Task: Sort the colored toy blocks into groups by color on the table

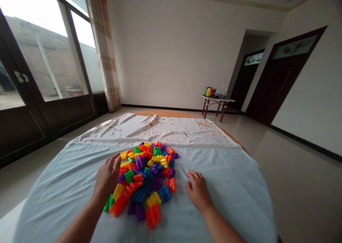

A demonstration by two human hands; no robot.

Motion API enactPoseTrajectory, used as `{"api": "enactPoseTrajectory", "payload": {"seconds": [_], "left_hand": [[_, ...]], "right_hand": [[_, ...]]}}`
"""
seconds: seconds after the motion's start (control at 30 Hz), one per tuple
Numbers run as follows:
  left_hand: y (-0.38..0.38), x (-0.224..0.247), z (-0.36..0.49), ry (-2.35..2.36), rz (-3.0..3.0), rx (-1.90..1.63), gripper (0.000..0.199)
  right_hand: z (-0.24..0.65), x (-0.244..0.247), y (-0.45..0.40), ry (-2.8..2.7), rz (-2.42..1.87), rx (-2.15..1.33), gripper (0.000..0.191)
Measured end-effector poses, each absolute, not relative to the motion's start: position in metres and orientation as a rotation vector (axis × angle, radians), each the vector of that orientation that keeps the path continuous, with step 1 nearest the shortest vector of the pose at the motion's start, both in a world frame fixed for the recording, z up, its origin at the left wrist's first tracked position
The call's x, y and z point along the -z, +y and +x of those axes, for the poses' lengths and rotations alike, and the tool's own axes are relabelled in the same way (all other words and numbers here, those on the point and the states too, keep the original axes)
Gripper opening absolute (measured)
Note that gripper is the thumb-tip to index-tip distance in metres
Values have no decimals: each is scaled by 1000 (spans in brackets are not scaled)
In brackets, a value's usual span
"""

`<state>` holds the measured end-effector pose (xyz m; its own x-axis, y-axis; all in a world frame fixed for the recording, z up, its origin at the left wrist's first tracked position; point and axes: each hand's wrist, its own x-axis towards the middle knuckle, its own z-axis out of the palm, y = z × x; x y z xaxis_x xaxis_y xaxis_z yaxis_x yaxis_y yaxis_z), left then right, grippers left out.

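Observation:
A loose pile of plastic blocks (156, 183) in red, orange, yellow, green, blue and purple lies on the light blue cloth (229, 186). At the pile's left edge is my left hand (108, 173), its fingers stretched forward beside yellow and orange blocks; nothing shows in its grasp. My right hand (198, 189) rests on the cloth to the right of the pile, apart from the blocks, with fingers spread and slightly curved, holding nothing. Near the front, an orange block (153, 216) lies beside purple ones.
A white patterned cloth (171, 129) covers the far part of the round table. Beyond, a small folding table (217, 98) bears a colourful bag (210, 91) by the wall. Glass doors and a curtain (105, 54) stand at the left, dark red doors at the right.

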<state>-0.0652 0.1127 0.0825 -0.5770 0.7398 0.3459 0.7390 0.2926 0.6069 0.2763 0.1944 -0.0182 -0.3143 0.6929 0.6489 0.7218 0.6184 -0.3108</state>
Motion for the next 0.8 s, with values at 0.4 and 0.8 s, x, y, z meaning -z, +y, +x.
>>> {"api": "enactPoseTrajectory", "payload": {"seconds": [0.4, 0.8], "left_hand": [[94, -31, -109, 2613, 1075, -1255, 54], [96, -17, -118, 2547, 1098, -1346, 49]], "right_hand": [[285, 25, 204, -2040, -1041, -59, 24], [158, -38, 241, -2236, -1226, -377, 59]]}}
